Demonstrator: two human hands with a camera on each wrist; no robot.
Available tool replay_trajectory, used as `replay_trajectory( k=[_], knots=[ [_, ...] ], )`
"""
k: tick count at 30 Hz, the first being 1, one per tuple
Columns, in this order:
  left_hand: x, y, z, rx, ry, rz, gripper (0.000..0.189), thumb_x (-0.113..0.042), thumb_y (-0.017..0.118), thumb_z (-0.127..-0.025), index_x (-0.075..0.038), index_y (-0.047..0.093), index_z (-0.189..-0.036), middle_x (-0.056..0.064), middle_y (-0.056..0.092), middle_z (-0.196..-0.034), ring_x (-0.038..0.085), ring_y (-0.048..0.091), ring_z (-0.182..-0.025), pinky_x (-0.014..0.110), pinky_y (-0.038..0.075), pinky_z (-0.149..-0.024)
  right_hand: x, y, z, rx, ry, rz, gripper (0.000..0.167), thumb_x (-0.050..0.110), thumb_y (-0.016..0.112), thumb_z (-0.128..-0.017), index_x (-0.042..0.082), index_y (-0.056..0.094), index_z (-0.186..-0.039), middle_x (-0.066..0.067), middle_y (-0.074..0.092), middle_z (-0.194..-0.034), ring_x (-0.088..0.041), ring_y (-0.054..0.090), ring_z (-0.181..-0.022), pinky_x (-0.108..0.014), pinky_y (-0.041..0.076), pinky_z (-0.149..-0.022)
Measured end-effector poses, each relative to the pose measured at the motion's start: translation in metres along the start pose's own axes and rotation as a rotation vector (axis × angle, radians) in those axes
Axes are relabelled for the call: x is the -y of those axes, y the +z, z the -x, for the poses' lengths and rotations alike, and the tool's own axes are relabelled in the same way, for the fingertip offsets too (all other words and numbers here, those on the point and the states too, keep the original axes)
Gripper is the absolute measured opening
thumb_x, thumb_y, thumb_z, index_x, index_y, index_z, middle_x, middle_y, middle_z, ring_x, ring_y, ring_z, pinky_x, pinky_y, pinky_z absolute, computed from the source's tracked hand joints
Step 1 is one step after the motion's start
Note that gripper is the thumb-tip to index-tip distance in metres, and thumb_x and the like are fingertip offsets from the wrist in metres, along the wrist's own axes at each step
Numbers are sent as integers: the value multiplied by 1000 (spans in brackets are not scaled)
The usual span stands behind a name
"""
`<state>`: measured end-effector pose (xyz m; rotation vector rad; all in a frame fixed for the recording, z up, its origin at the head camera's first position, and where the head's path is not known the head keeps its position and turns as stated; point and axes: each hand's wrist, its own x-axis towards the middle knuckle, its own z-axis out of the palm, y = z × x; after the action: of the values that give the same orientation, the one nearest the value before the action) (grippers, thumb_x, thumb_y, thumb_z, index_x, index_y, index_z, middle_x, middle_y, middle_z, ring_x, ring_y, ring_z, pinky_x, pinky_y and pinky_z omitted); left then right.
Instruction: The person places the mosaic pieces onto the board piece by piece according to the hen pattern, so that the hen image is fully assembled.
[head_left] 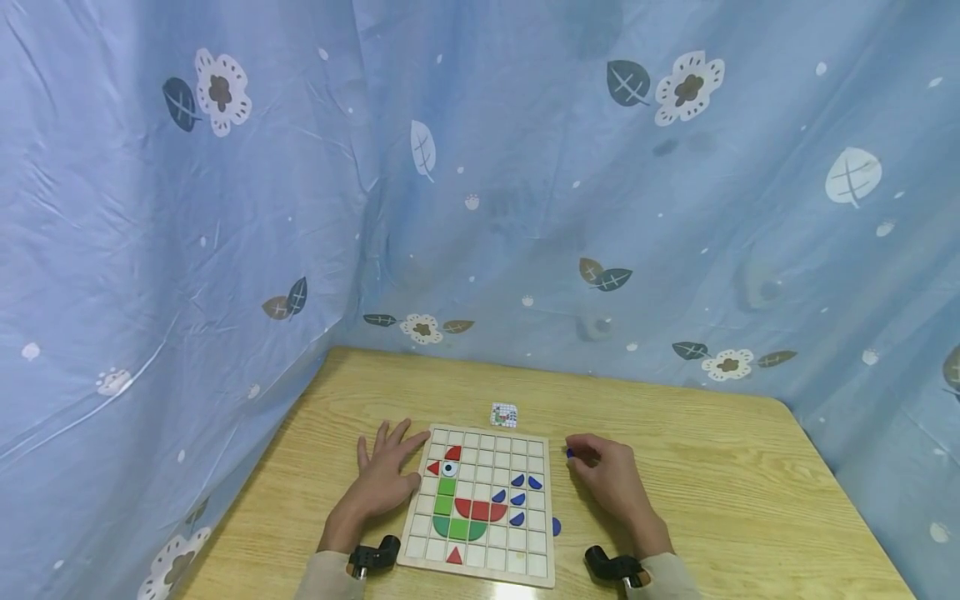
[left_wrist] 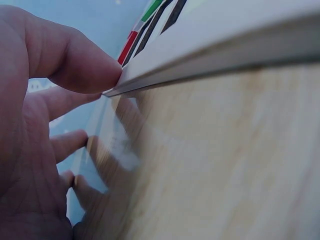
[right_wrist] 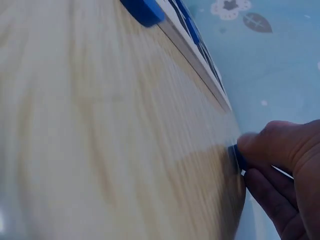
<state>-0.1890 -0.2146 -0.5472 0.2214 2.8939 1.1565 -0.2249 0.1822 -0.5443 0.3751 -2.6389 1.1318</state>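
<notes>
A square wooden grid board lies on the table between the hands. Red, green and blue pieces form a bird-like picture on it, with a round eye piece and several blue half-rounds at the right. My left hand has its fingers spread beside the board's left side, thumb and forefinger touching the edge. To the right of the board, my right hand pinches a small blue piece between thumb and fingers, close to the tabletop. The fingers hide most of that piece's shape.
Behind the board lies a small picture card with a similar design. Another blue piece rests against the board's right edge. A blue patterned curtain hangs around the wooden table. Each wrist wears a black camera mount.
</notes>
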Motion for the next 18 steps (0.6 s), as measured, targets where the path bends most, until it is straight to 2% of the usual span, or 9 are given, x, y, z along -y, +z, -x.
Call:
replay_trajectory(
  k=[5, 10, 18],
  knots=[
    [-1, 0, 0, -4, 7, -9, 73, -10, 63, -88, -18, 57, -161, 21, 29, -180, 53, 2, -169, 77, -18, -125, 2, 6, -2, -22, 6, 15, 27, -7, 83, -87, 7, 84, -111, -3, 84, -105, -22, 81, -98, -36, 67, -85],
    [-2, 0, 0, 1, 2, -5, 74, -9, 63, -89, -17, 57, -161, 21, 28, -180, 52, 2, -169, 77, -19, -125, 3, 5, 0, -10, 33, 26, 26, -6, 81, -89, 9, 84, -110, -1, 84, -106, -20, 80, -99, -36, 66, -87],
    [-3, -3, 2, 5, 3, 8, 74, -8, 62, -88, -16, 56, -162, 22, 28, -180, 53, 1, -169, 77, -20, -125, 20, 6, 23, -20, 28, -76, 29, -9, 83, -87, 10, 84, -108, 3, 84, -104, -15, 81, -96, -29, 66, -86]
  ],
)
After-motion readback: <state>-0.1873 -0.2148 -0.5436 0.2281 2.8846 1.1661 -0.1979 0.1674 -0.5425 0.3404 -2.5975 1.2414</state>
